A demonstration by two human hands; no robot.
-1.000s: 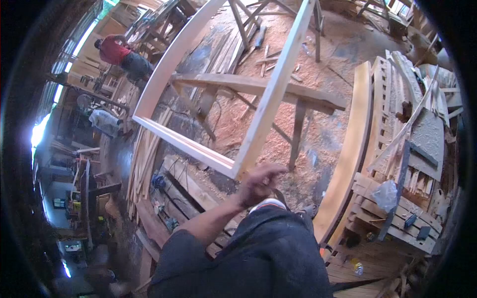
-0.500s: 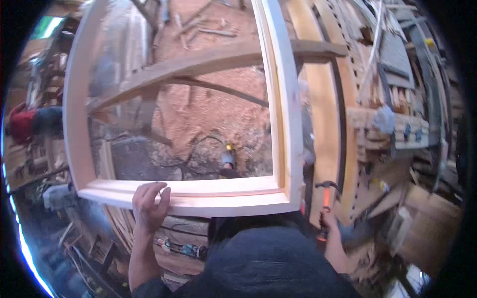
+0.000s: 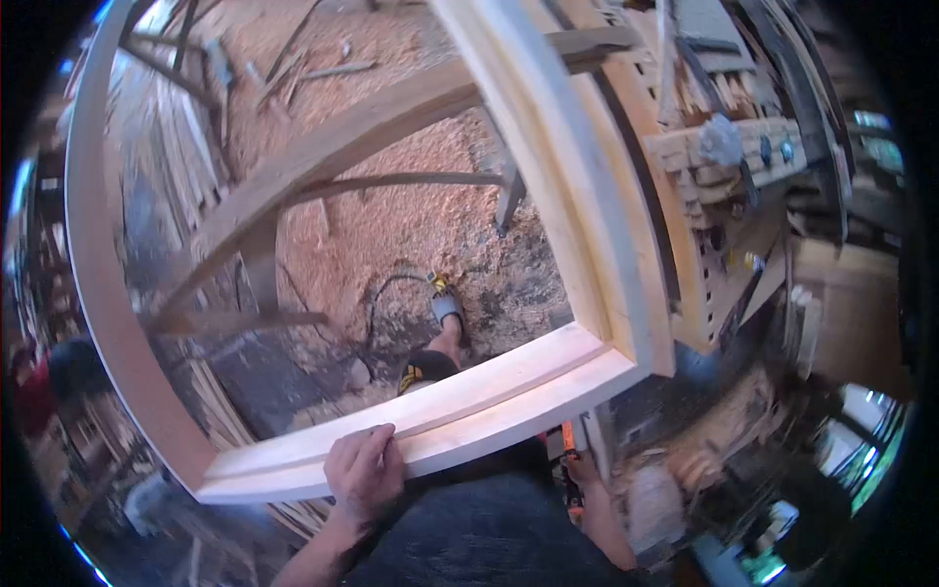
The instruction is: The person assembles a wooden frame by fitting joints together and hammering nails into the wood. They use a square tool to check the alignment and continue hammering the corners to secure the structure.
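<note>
Wood shavings [image 3: 342,220] and loose sticks [image 3: 338,70] on the floor [image 3: 284,380]

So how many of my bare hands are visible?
2: your bare left hand on the pale wooden frame, your bare right hand lower right, holding an orange handle, partly hidden.

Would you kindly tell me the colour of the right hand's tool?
The tool shows orange, seen best in the head view.

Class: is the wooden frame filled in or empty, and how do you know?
Empty: wood shavings, a beam and a foot show plainly through the frame.
</note>
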